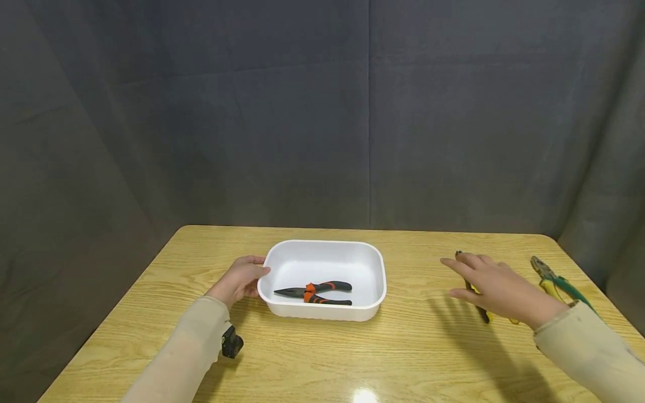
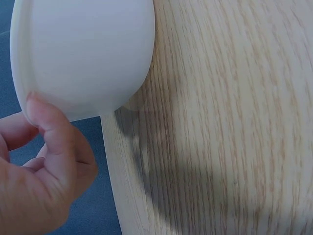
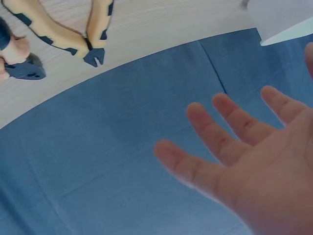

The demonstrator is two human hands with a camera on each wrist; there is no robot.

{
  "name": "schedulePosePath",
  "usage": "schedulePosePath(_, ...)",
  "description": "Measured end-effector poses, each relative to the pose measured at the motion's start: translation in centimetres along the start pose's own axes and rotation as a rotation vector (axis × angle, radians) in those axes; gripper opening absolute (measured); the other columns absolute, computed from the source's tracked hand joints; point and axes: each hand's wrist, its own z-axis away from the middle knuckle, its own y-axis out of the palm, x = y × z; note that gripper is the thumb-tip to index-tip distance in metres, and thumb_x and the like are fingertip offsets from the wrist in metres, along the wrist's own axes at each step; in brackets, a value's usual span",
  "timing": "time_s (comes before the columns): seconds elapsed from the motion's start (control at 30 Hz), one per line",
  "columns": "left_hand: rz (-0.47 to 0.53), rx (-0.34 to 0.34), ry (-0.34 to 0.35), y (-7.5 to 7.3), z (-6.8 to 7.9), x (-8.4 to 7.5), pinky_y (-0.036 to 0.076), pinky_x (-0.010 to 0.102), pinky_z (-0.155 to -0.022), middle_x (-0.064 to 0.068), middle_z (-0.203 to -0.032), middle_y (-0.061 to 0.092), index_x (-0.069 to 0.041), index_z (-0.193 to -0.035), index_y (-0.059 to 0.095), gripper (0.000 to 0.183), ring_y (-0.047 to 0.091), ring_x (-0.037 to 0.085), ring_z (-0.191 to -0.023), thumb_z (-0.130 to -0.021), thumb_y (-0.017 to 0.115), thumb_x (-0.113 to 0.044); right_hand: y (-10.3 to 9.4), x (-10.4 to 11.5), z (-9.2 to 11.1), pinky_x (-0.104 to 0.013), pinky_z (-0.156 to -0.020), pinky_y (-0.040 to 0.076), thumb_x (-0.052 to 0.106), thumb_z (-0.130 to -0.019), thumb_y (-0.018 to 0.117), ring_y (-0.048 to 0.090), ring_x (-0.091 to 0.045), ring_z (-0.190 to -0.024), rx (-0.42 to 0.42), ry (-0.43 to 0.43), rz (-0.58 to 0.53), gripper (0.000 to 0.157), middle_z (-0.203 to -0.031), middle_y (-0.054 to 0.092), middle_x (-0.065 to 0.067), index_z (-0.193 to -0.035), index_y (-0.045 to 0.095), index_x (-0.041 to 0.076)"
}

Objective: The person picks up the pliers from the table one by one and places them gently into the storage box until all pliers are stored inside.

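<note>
My left hand (image 1: pixel 243 280) grips the left end of a white plastic basin (image 1: pixel 322 312), its thumb over the rim. In the left wrist view the thumb and fingers pinch the edge of the basin (image 2: pixel 93 54). Long-nose pliers (image 1: pixel 311 291) with black and orange handles lie inside. On the right, my right hand (image 1: pixel 496 288) hovers with fingers spread, holding nothing. Below it, a black and yellow hand tool (image 1: pixel 484 316) is partly hidden; in the right wrist view this tool (image 3: pixel 58 32) shows a short notched dark tip and two splayed handles.
Combination pliers (image 1: pixel 543 270) with green and yellow handles lie near the table's right edge, partly behind the right forearm. The wooden table (image 1: pixel 312 358) ends at a dark grey curtain (image 1: pixel 282 140). A small black camera (image 1: pixel 232 342) sits on the left wrist.
</note>
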Motion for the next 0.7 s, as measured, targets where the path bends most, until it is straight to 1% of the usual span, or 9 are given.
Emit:
schedulePosePath(0.2,-0.010,0.001,0.000,0.0,0.0,0.0,0.046,0.021,-0.049,0.016,-0.097,0.062,0.008,-0.137,0.044,0.042,0.054,0.012,-0.055,-0.098,0.054,-0.006,0.2,-0.4,0.6,-0.067,-0.077,0.042,0.041,-0.092,0.065,0.051,-0.047,-0.112,-0.042,0.034,0.071,0.063,-0.129,0.051,-0.023,-0.141,0.047,0.006)
schedulePosePath(0.47,0.001,0.006,-0.003,-0.1,0.1,0.0,0.046,0.020,-0.048,0.014,-0.094,0.061,0.007,-0.137,0.044,0.042,0.053,0.011,-0.054,-0.098,0.055,-0.005,0.6,-1.1,1.2,-0.066,-0.073,0.043,0.040,-0.091,0.066,0.052,-0.049,-0.110,-0.057,0.054,0.104,0.063,-0.128,0.051,-0.026,-0.141,0.046,0.007)
schedulePosePath(0.57,0.007,0.014,-0.004,-0.1,0.1,0.0,0.045,0.020,-0.048,0.014,-0.094,0.062,0.008,-0.137,0.043,0.043,0.052,0.010,-0.053,-0.098,0.055,-0.005,1.0,-1.4,1.5,-0.065,-0.071,0.044,0.037,-0.090,0.069,0.053,-0.048,-0.107,-0.077,0.055,0.126,0.061,-0.125,0.052,-0.027,-0.139,0.049,0.006)
schedulePosePath(0.7,0.012,0.014,-0.007,-0.1,0.2,-0.1,0.044,0.019,-0.047,0.014,-0.092,0.062,0.008,-0.138,0.042,0.044,0.051,0.009,-0.052,-0.098,0.055,-0.005,1.6,-1.6,2.0,-0.066,-0.071,0.044,0.035,-0.088,0.070,0.053,-0.049,-0.106,-0.100,0.071,0.150,0.060,-0.123,0.053,-0.029,-0.136,0.051,0.005)
